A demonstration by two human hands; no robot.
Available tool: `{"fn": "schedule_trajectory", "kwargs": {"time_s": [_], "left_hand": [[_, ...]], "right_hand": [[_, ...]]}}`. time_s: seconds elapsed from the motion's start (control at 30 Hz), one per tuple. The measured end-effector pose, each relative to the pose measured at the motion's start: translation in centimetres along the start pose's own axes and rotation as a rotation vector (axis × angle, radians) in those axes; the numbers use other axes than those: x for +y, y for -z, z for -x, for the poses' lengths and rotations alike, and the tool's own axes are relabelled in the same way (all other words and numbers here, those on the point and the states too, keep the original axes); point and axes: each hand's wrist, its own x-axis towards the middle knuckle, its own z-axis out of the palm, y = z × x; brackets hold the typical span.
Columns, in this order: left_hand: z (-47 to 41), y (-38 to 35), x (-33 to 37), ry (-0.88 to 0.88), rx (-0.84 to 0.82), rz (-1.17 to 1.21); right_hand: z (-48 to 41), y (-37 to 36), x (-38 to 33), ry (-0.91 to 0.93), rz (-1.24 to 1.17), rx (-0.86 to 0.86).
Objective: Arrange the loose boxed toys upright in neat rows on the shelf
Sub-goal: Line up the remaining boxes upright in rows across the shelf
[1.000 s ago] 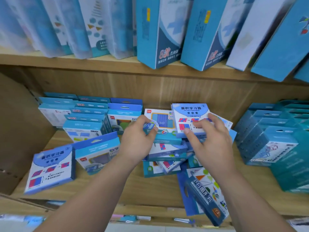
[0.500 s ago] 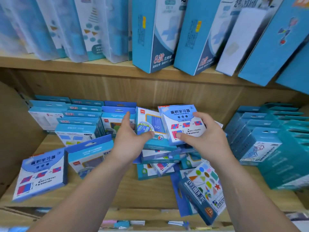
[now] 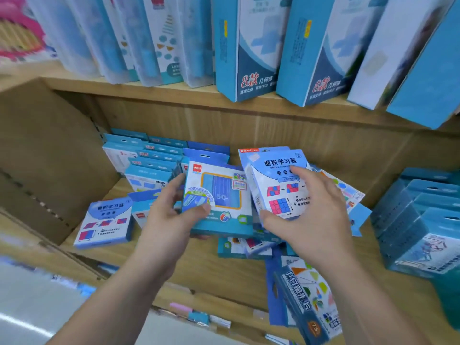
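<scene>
Gripping boxes [image 3: 224, 192]: left hand [image 3: 169, 216], right hand [image 3: 312, 220].

Well above your grip, tall blue boxes [image 3: 251, 58] leaned in a row, and up to the left of it stood translucent plastic cases [image 3: 104, 38]. Far up and left of your grip sat a blurred pink item [image 3: 20, 28]. Below your grip, small pink and blue packs [image 3: 196, 316] lay on a lower level, with pale floor [image 3: 37, 307] down to the left.
</scene>
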Motion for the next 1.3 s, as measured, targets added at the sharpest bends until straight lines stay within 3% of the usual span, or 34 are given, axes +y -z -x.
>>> {"fn": "schedule_trajectory", "kwargs": {"time_s": [0.27,0.5,0.73,0.87,0.97,1.17,1.3], "left_hand": [[3.3,10.8,2.1,-0.199,0.296,-0.019],[2.6,20.5,-0.2,-0.202,0.534,-0.136],[1.6,26.0,-0.8,-0.193,0.496,-0.467],[2.1,28.5,-0.5,-0.293,0.434,-0.672],[2.5,30.2,-0.1,-0.379,0.395,-0.826],[2.2,32.4,0.0,-0.413,0.333,-0.861],[1.9,32.7,-0.4,-0.385,0.285,-0.816]], "right_hand": [[1.9,-4.1,-4.0,0.126,-0.044,-0.103],[4.0,-9.9,-9.1,0.137,-0.026,-0.174],[7.6,-16.9,-15.8,0.235,0.055,-0.134],[9.2,-21.0,-18.0,0.207,0.212,-0.282],[9.7,-23.3,-19.0,0.190,0.305,-0.295],[9.8,-27.0,-19.3,0.254,0.427,-0.303],[8.9,-29.8,-19.1,0.147,0.363,-0.357]]}}
